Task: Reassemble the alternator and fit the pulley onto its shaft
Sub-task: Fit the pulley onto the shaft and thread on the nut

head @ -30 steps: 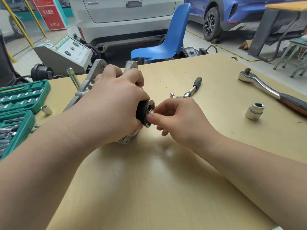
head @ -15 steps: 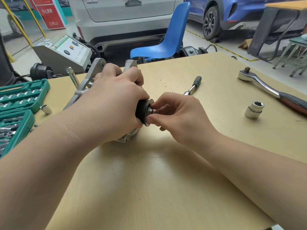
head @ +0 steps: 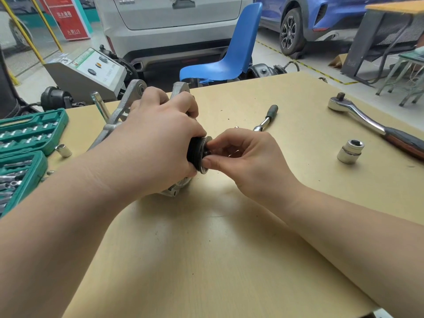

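Observation:
The silver alternator (head: 119, 113) lies on the wooden table (head: 206, 260), mostly hidden under my left hand (head: 149, 143), which grips its body. The black pulley (head: 196, 152) sits at the alternator's right end, facing right. My right hand (head: 247, 161) pinches a small part at the centre of the pulley face with thumb and fingertips; the part itself is hidden by the fingers.
A large ratchet (head: 367, 121) and a loose socket (head: 351, 151) lie at the right. A small ratchet (head: 267, 118) lies behind my right hand. Green socket cases (head: 25, 143) and a small socket (head: 63, 150) are at the left. A blue chair (head: 231, 53) stands beyond the table.
My right hand has turned at the pulley face, its fingers shifting round the centre. My left hand and the alternator stay put.

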`<state>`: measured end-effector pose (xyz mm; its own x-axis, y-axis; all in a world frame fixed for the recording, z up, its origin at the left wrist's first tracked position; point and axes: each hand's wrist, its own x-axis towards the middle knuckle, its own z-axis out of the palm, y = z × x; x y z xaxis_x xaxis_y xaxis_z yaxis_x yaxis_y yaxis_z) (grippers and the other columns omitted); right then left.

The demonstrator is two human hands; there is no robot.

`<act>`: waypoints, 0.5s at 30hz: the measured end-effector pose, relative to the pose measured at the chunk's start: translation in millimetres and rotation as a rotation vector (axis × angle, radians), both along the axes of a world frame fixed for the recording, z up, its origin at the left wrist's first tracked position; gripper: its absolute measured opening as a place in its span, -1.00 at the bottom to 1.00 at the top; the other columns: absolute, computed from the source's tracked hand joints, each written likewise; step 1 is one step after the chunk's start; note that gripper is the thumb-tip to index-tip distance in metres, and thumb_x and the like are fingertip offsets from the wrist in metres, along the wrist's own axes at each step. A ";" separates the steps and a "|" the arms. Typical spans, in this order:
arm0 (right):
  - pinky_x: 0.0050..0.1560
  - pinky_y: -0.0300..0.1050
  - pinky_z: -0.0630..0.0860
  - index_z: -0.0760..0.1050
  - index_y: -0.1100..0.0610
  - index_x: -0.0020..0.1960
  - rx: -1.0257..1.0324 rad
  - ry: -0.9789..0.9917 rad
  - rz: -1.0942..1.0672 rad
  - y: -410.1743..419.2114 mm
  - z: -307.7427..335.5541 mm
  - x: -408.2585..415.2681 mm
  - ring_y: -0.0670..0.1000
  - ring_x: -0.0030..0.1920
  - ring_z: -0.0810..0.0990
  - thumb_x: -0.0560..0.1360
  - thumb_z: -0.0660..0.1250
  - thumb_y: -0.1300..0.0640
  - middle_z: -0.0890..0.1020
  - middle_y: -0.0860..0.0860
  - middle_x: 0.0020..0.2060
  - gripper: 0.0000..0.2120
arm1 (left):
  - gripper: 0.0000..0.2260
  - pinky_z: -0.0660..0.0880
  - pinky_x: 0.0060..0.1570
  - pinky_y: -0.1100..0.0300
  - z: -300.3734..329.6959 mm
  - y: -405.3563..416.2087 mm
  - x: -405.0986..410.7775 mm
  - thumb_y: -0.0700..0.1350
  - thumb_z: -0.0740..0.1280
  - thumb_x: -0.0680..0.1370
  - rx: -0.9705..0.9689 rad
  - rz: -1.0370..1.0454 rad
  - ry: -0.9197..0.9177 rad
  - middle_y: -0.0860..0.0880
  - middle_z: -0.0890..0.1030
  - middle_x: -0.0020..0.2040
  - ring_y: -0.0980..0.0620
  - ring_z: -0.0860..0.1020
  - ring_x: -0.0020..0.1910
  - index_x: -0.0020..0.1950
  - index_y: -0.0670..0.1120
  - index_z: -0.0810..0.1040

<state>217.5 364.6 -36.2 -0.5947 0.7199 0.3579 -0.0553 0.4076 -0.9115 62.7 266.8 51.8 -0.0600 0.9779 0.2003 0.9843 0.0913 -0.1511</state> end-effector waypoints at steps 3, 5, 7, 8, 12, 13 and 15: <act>-0.09 0.08 0.65 0.72 0.07 -0.08 -0.016 -0.005 -0.012 -0.3 0.6 0.0 0.02 -0.24 0.70 0.41 0.61 0.25 0.75 -0.04 -0.26 -0.85 | -0.55 0.32 0.22 -0.05 0.1 -0.5 0.0 0.30 0.50 0.50 0.000 -0.001 0.000 0.17 0.34 0.40 -0.09 0.19 0.37 0.38 0.27 0.63; -0.07 0.02 0.66 0.71 0.03 -0.05 -0.019 -0.024 -0.023 -0.8 0.4 -0.2 -0.06 -0.23 0.72 0.41 0.61 0.24 0.76 -0.07 -0.25 -0.81 | -0.55 0.34 0.25 -0.08 -0.5 -0.7 -0.1 0.30 0.49 0.50 0.002 -0.001 -0.002 0.17 0.34 0.40 -0.10 0.19 0.37 0.38 0.27 0.63; -0.05 -0.06 0.66 0.72 0.06 -0.01 -0.004 -0.048 -0.052 -1.0 -0.5 -0.7 -0.09 -0.20 0.74 0.40 0.61 0.24 0.76 -0.09 -0.22 -0.80 | -0.56 0.32 0.20 -0.04 -1.0 -0.3 -0.4 0.29 0.49 0.51 0.009 -0.004 0.000 0.16 0.35 0.40 -0.10 0.20 0.36 0.37 0.27 0.64; -0.06 -0.10 0.64 0.72 0.09 -0.01 -0.002 -0.055 -0.063 -1.1 -0.6 -0.8 -0.11 -0.21 0.73 0.40 0.62 0.23 0.76 -0.09 -0.23 -0.81 | -0.56 0.30 0.16 -0.02 -1.2 0.0 -0.7 0.29 0.49 0.50 0.012 -0.005 0.005 0.16 0.36 0.39 -0.11 0.21 0.36 0.37 0.27 0.64; -0.16 -0.07 0.67 0.75 0.13 -0.04 -0.049 -0.071 -0.081 -1.1 -0.2 -1.1 -0.05 -0.31 0.71 0.44 0.60 0.20 0.75 -0.06 -0.29 -0.89 | -0.57 0.22 0.11 0.03 -2.0 0.8 -1.6 0.30 0.48 0.51 0.016 -0.005 0.014 0.17 0.36 0.39 -0.10 0.20 0.36 0.36 0.27 0.64; -0.18 -0.04 0.69 0.75 0.14 -0.05 -0.085 -0.067 -0.079 -1.8 0.1 -1.3 -0.02 -0.32 0.71 0.46 0.59 0.20 0.75 -0.02 -0.31 -0.92 | -0.58 0.22 0.11 0.03 -2.3 0.7 -1.5 0.30 0.48 0.51 0.021 -0.006 0.014 0.17 0.37 0.39 -0.10 0.20 0.35 0.35 0.27 0.65; -0.26 -0.08 0.67 0.74 0.17 -0.08 -0.171 -0.053 -0.079 -2.5 0.6 -2.0 -0.02 -0.35 0.69 0.48 0.58 0.19 0.74 0.03 -0.32 -0.94 | -0.60 0.23 0.11 0.02 -2.8 0.9 -1.1 0.28 0.49 0.52 0.031 -0.005 0.011 0.15 0.38 0.38 -0.11 0.21 0.34 0.34 0.25 0.66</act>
